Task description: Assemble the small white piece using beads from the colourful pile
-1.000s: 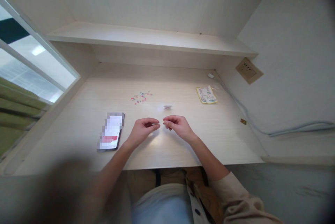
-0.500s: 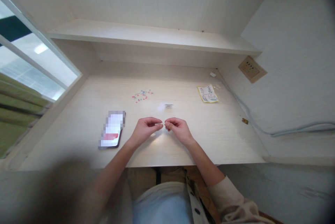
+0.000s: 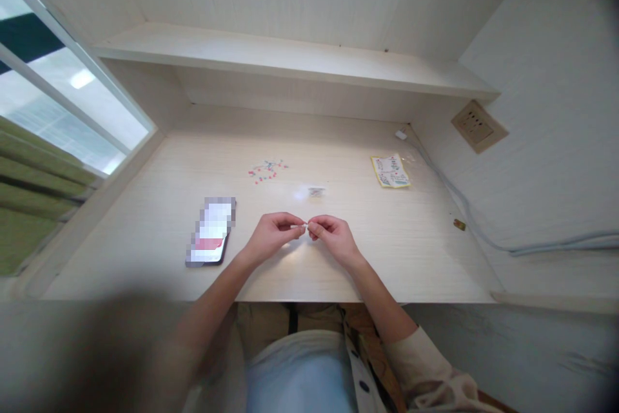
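My left hand (image 3: pixel 271 236) and my right hand (image 3: pixel 333 238) rest on the pale wooden desk (image 3: pixel 145 207) near its front edge. Both are closed in a pinch, fingertips meeting over a tiny white piece (image 3: pixel 304 225) held between them. Just beyond my fingers lies a small clear packet (image 3: pixel 314 192). A scatter of tiny red and blue beads (image 3: pixel 267 170) sits farther back, to the left of the packet.
A phone (image 3: pixel 211 231) lies face up left of my left hand. A yellow-edged card (image 3: pixel 391 171) lies at the back right, with a pale cable (image 3: pixel 464 213) along the right wall below a wall socket (image 3: pixel 478 126). A shelf (image 3: pixel 290 65) runs above the desk.
My hands have drawn together until the fingertips meet on the small white piece. The view has shifted slightly.
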Demonstrator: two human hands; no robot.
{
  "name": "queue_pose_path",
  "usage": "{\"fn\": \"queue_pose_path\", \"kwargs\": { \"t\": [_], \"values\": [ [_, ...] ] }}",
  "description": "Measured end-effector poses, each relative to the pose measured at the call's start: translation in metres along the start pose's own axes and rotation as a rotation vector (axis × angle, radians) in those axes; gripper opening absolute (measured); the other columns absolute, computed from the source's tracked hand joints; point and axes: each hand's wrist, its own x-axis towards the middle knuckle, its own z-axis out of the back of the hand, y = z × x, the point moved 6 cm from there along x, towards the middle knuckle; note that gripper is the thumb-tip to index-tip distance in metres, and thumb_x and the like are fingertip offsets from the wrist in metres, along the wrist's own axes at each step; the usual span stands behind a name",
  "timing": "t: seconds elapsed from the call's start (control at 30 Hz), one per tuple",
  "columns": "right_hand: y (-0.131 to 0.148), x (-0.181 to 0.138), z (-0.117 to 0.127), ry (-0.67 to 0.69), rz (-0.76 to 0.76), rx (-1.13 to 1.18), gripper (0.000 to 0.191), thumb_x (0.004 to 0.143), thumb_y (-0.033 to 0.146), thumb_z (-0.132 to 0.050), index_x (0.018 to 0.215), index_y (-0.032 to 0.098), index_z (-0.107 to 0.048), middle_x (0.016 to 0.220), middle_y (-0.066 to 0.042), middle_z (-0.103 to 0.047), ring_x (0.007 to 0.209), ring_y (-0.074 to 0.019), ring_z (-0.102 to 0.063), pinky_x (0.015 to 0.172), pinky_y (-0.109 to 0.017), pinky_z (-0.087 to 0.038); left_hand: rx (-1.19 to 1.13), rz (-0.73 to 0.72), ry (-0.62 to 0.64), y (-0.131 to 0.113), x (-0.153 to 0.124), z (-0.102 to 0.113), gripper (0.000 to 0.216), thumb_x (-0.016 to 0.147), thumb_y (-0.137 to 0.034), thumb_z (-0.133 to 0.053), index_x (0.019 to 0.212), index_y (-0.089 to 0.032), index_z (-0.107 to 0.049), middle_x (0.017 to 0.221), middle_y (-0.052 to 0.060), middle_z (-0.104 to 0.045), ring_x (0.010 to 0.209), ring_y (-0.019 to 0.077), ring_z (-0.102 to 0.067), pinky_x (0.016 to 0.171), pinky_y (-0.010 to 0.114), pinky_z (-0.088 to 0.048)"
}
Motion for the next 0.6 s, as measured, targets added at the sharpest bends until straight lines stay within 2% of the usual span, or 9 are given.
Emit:
{"fn": "queue_pose_path", "kwargs": {
  "t": [0.6],
  "values": [
    [0.0008, -0.0041, 0.0007, -0.046, 0.002, -0.022, 0.023, 0.073, 0.038, -0.066, 0.08, 0.016, -0.069, 0.064, -0.002, -0.062, 0.061, -0.0131, -0.054, 0.06, -0.026, -0.046, -0.019, 0.055, 0.006, 0.0034, -0.0012, -0.0007, 0.026, 0.069, -0.033, -0.07, 0.086, -0.012, -0.071, 0.073, 0.007, -0.07, 0.066, 0.0151, -0.062, 0.062, 0.025, -0.047]
  ]
}}
